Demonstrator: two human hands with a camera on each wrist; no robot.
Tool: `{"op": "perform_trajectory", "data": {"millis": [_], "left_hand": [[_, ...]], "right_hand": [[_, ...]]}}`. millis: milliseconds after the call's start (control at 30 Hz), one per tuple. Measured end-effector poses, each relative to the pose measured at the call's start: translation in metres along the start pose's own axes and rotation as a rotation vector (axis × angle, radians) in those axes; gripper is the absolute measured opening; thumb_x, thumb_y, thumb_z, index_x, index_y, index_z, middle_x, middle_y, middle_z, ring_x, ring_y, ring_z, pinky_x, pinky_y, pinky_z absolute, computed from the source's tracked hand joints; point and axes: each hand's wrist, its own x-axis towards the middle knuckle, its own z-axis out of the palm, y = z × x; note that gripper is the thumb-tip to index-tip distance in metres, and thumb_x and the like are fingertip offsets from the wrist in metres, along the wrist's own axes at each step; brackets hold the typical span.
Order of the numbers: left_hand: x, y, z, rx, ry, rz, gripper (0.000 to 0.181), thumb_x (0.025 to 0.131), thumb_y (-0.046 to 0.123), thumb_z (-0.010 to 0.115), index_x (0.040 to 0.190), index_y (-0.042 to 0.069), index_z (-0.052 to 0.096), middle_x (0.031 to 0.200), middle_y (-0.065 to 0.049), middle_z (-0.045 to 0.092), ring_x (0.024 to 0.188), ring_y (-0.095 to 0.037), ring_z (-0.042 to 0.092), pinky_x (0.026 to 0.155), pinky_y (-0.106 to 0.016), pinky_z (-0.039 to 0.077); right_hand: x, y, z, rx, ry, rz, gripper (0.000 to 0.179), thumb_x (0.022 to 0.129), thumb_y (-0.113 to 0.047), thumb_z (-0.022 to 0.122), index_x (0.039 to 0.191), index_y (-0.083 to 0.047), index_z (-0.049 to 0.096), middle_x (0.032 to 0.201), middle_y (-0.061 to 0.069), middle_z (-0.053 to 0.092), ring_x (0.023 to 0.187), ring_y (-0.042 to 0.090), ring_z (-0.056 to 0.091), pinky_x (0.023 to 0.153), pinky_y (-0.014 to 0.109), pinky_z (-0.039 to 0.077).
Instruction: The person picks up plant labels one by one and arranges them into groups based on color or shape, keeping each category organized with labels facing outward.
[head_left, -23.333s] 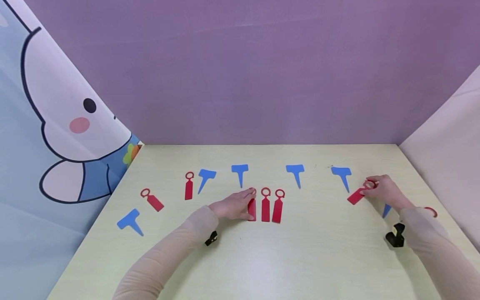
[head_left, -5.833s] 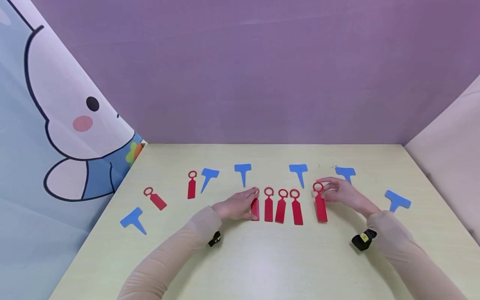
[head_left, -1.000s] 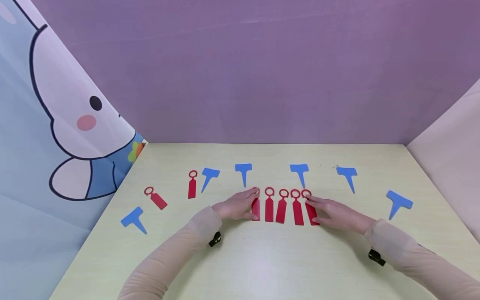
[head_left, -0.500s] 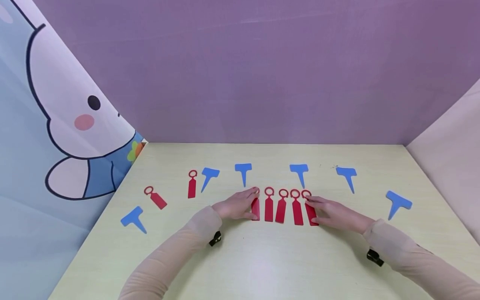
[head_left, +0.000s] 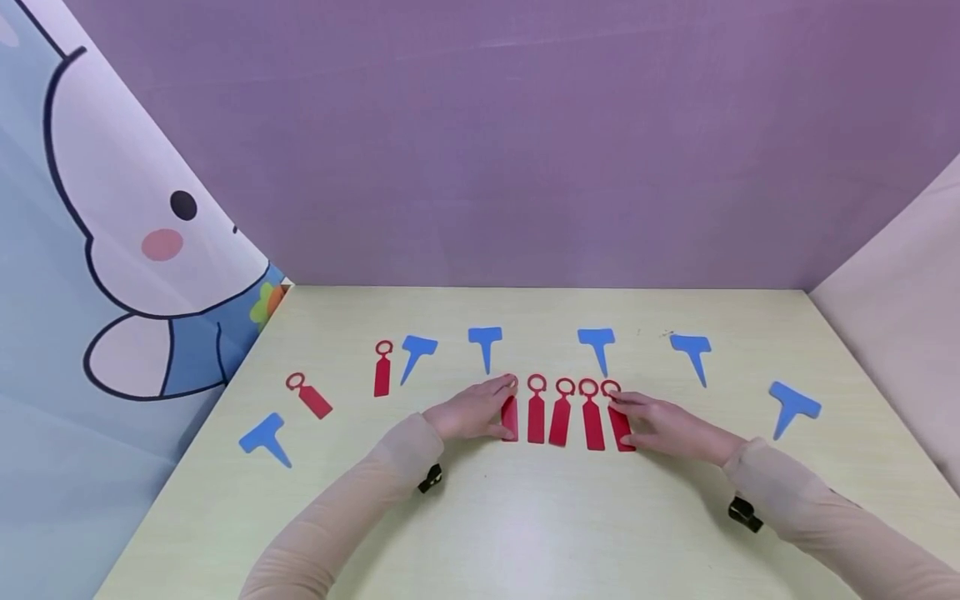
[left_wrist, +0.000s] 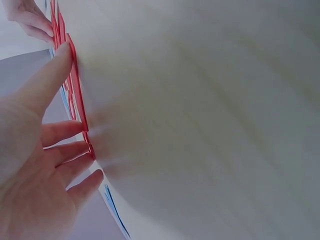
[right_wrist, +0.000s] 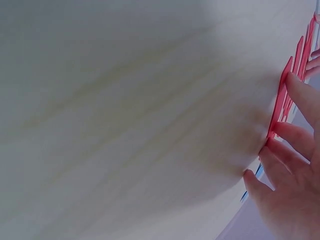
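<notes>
Several red ring-topped tags lie side by side in a row across the middle of the table. My left hand (head_left: 472, 411) rests on the leftmost tag (head_left: 510, 421), thumb at its lower end and fingertips over its ring. At the row's other end, my right hand (head_left: 667, 423) touches the rightmost tag (head_left: 618, 429) the same way. Both wrist views show extended fingers, with the left thumb (left_wrist: 62, 52) and right thumb (right_wrist: 295, 85) against red tag edges. Between the hands lie a straight tag (head_left: 536, 419), a slightly tilted tag (head_left: 560, 422) and another tag (head_left: 592, 427).
Two loose red tags lie to the left, one tilted tag (head_left: 315, 401) and one upright tag (head_left: 382, 377). Blue T-shaped plant labels are spread around, including a left label (head_left: 264, 437), a back label (head_left: 597, 343) and a right label (head_left: 793, 405). A purple wall (head_left: 540, 150) stands behind.
Since the oldest frame, my right hand has brought two red tags from the right to the row, the last laid at its right end. The left hand has stayed put. The last second shows no visible movement.
</notes>
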Motion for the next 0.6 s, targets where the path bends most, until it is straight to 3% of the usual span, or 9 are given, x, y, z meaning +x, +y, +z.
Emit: {"op": "perform_trajectory", "data": {"millis": [600], "left_hand": [[0.0016,0.0035,-0.001,0.027,0.052,0.035,0.075,0.078,0.042,0.062,0.137,0.007,0.032,0.143,-0.006,0.028,0.131,-0.02,0.023,0.103,-0.029,0.028]], "right_hand": [[-0.0001,-0.0016,-0.0029,0.048,-0.012,0.017,0.057,0.076,-0.018,0.069,0.124,0.002,0.048,0.13,0.018,0.042,0.117,0.038,0.038,0.085,0.038,0.047]]}}
